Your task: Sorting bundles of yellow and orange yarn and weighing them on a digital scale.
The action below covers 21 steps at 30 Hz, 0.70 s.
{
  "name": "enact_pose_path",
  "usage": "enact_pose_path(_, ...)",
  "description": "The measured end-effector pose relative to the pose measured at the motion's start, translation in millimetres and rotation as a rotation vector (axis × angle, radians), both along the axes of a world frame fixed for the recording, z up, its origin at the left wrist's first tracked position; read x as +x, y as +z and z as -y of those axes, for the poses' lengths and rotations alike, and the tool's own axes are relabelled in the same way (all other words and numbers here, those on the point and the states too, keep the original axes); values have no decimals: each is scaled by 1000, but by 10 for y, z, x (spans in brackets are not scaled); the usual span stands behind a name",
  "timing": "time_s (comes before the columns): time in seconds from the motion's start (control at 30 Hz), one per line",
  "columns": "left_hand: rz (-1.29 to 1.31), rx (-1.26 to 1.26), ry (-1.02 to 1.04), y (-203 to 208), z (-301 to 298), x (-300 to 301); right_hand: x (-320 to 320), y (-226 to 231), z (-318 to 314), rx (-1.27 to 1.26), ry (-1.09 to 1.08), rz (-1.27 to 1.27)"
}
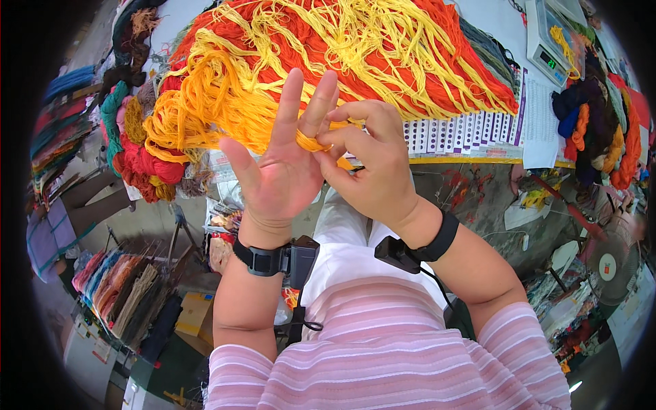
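Observation:
My left hand [283, 160] is raised palm up with thumb and fingers spread. A strand of orange yarn [311, 143] loops around its fingers near the base. My right hand [372, 154] closes on that loop, thumb and fingertips pinching the yarn beside the left fingers. Behind the left hand lies a bundle of orange yarn [198, 109] on the table's left part. Farther back spreads a large heap of red yarn [273, 48] with yellow yarn [383, 48] strewn over it. Whether the loop runs on into the orange bundle is hidden by my hands.
Printed cards [465, 133] line the table's front edge. A digital scale [550, 44] stands at the back right, near dark and orange skeins [581, 126]. Red skeins [147, 164] hang at the left edge. A fan [608, 266] is at right; a person's legs [92, 198] show at left.

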<state>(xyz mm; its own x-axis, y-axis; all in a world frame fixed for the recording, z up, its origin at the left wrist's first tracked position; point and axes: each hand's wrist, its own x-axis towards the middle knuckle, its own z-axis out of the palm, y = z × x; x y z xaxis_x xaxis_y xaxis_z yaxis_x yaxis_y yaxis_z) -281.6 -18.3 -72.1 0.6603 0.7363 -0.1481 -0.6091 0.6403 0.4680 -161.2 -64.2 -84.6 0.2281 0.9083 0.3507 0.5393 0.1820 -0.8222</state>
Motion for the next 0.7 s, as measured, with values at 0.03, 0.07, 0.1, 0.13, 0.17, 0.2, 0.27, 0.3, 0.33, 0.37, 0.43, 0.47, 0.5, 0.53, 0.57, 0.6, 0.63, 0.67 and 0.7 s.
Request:
enact_pose_path(0.03,-39,50,1,-13,-2,-9,3,23,3,5,25,9)
enact_pose_path(0.07,-36,51,1,-16,-6,-4,-11,16,0,6,25,12)
enact_pose_path(0.1,-85,115,4,-14,-3,4,-38,-2,-1,5,3,-12)
enact_pose_path(0.13,-134,179,6,-9,3,11,-57,-17,4,3,-20,-36)
enact_pose_path(0.17,-133,180,8,6,13,21,-60,-25,17,4,-18,-35)
enact_pose_path(0.2,-242,261,-2,24,15,32,-58,-38,27,-72,-7,-95)
enact_pose_path(0.27,-350,342,-11,58,12,23,-61,-47,39,-147,6,-153)
enact_pose_path(0.3,-408,352,-37,74,7,4,-69,-47,39,-185,9,-237)
enact_pose_path(0.33,-465,361,-64,85,1,-20,-74,-43,40,-224,11,-320)
enact_pose_path(0.37,-464,362,-62,83,-17,-55,-63,-28,43,-223,13,-318)
enact_pose_path(0.43,-442,253,-186,54,-70,-146,-23,2,61,-425,84,-591)
enact_pose_path(0.47,-440,253,-182,37,-87,-181,-21,-7,61,-425,87,-588)
enact_pose_path(0.5,-402,211,-231,28,-100,-208,-14,-19,55,-478,108,-818)
enact_pose_path(0.53,-363,168,-281,15,-110,-230,-7,-31,53,-530,128,-1049)
enact_pose_path(0.57,-361,168,-277,-1,-117,-247,9,-43,60,-531,131,-1046)
enact_pose_path(0.6,-326,136,-288,-20,-128,-270,21,-60,63,-586,146,-1083)
enact_pose_path(0.63,-291,103,-300,-40,-135,-288,26,-68,66,-641,160,-1119)
enact_pose_path(0.67,-291,103,-297,-58,-136,-296,20,-68,67,-642,163,-1118)
enact_pose_path(0.7,-258,62,-314,-79,-133,-302,10,-72,67,-681,155,-1039)
